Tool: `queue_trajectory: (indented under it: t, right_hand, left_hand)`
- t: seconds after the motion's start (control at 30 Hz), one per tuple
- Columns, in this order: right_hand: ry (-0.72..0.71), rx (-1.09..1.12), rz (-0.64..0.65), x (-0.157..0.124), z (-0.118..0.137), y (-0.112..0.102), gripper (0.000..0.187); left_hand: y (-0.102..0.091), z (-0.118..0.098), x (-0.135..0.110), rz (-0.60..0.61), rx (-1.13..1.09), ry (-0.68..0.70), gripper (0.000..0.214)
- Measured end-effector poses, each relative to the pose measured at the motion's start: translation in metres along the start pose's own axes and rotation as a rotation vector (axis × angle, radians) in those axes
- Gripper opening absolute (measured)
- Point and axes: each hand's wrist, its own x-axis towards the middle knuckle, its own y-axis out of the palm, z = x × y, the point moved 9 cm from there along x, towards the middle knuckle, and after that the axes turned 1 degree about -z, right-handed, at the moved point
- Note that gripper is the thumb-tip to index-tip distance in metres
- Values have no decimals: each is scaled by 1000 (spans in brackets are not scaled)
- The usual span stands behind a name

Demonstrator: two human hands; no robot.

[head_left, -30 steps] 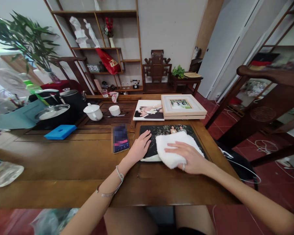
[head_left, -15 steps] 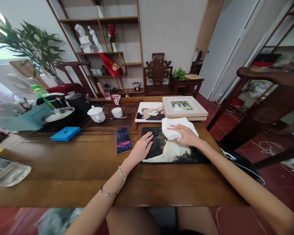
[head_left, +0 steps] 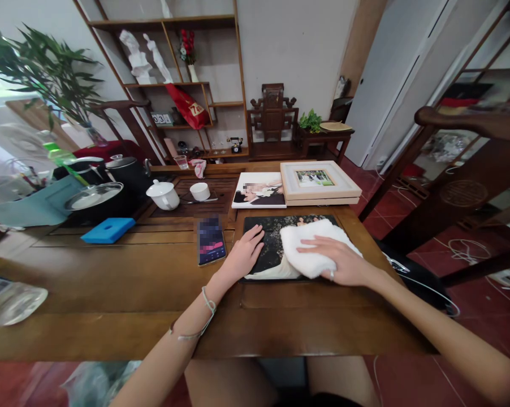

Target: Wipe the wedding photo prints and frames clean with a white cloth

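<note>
A dark photo panel [head_left: 272, 240] with a pale dress in its picture lies flat on the wooden table before me. My left hand [head_left: 245, 252] rests on its left edge, fingers stretched out and holding nothing. On the panel's right half is a folded white towel [head_left: 306, 251], which hides much of the picture there. My right hand [head_left: 344, 263] grips the towel from its right side, with the fingers laid over the top and pressing it against the panel. A ring shows on that hand.
A phone [head_left: 211, 242] lies left of the panel. Behind it are a white-edged photo print [head_left: 261, 195] and stacked picture frames [head_left: 320, 192]. Farther left are a lidded white cup [head_left: 163, 196], a small bowl [head_left: 200, 192] and a blue block [head_left: 109, 230]. A wooden chair [head_left: 458, 175] stands at right.
My right hand has moved the towel toward me and a little right, uncovering the panel's far edge. My left hand stays on the left edge. The view has shifted slightly.
</note>
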Motion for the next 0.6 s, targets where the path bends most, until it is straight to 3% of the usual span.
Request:
queue_trajectory:
  t: [0.17, 0.3, 0.43, 0.6]
  right_hand:
    - [214, -92, -72, 41, -79, -15, 55]
    - [280, -135, -120, 55, -107, -26, 54]
    - [245, -150, -114, 42, -91, -24, 55]
    - [17, -114, -66, -3, -11, -5, 63]
  left_hand:
    - [0, 0, 0, -11, -8, 15, 40]
    - [-1, -1, 0, -10, -4, 4, 40]
    - [-1, -1, -1, -19, 4, -6, 40]
    - [0, 0, 0, -39, 2, 2, 39]
